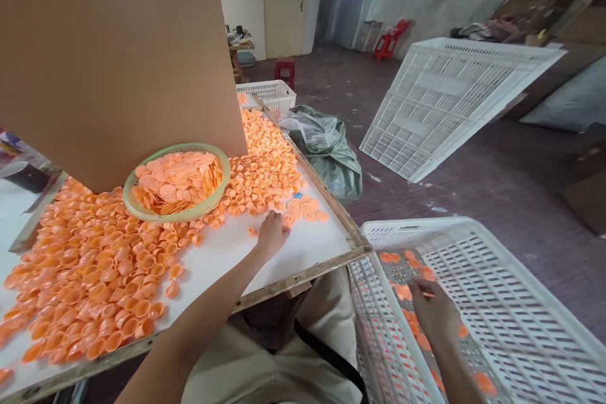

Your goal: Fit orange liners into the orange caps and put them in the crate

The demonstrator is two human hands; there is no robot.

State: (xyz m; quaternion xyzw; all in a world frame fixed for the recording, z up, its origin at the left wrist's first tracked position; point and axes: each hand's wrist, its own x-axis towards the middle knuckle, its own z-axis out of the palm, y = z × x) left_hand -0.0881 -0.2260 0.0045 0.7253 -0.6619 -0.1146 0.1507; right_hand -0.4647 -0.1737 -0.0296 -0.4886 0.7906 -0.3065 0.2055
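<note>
My left hand (pixel 273 235) rests low over the white tabletop, fingers curled together beside a few flat orange discs (pixel 307 207). What its fingertips hold, if anything, is hidden. Down inside the white plastic crate (pixel 492 278) on the right, my right hand (pixel 436 310) is closed, with the edge of a small orange piece showing at its fingers. Orange pieces (pixel 421 341) lie scattered on the crate's floor under that hand. Heaps of orange cup-shaped caps (pixel 104 265) cover much of the table. A green round basket (pixel 208 205) full of flat orange discs sits among them.
A large brown cardboard panel (pixel 113 57) stands upright behind the basket. Wooden strips (pixel 326 192) edge the table. Beyond its right side are a green plastic bag (pixel 326 151) and stacked, tilted white crates (pixel 440 101). Red stools (pixel 285 69) stand farther back.
</note>
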